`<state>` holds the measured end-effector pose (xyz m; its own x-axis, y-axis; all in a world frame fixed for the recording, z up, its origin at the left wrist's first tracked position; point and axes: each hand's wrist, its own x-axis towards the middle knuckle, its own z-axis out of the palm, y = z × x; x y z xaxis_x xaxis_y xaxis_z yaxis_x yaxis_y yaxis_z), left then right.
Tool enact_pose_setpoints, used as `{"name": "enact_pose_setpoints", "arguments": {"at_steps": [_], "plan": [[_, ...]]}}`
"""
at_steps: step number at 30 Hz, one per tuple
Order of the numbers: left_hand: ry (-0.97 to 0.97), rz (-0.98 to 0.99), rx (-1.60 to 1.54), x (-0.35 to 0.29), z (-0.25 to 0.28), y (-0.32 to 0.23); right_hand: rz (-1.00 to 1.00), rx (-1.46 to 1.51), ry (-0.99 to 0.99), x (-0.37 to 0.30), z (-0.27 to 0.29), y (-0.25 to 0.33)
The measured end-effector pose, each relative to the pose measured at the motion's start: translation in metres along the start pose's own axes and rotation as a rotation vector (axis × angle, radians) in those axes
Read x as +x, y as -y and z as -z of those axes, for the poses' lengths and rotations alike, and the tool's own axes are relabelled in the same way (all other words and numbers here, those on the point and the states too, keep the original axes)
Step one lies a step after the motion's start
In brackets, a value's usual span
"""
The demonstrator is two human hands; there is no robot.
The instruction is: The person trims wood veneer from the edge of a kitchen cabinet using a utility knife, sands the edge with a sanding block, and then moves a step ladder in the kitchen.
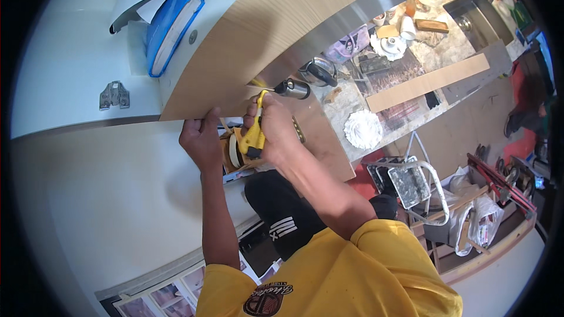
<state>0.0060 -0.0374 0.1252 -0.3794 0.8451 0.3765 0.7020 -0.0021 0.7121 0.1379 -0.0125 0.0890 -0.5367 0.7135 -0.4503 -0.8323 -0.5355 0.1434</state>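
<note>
A yellow utility knife [254,137] with a black end is gripped in my right hand [277,127], held upright beside the lower edge of a light wood-grain panel [226,61]. Its tip is hard to make out against the panel. My left hand [200,141] is closed at the panel's bottom edge, to the left of the knife, with some of its fingers hidden. A metal hinge plate [114,95] is fixed to the white cabinet interior at the left.
A blue-covered packet [173,30] lies inside the cabinet. Below right, a cluttered counter [348,105] holds a kettle [318,71], a long wooden strip [429,82] and a sink [479,17]. A step ladder [409,182] and white plastic bags [483,223] stand on the floor.
</note>
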Motion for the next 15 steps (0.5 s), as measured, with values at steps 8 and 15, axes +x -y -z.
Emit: {"name": "enact_pose_setpoints", "arguments": {"at_steps": [8,15], "plan": [[-0.019,0.134,-0.099,-0.002,-0.005,-0.014,-0.092,0.02,0.055,0.007,0.011,0.008],[0.045,-0.037,-0.245,-0.008,-0.019,-0.019,-0.089,0.06,0.225,0.002,0.029,0.012]]}}
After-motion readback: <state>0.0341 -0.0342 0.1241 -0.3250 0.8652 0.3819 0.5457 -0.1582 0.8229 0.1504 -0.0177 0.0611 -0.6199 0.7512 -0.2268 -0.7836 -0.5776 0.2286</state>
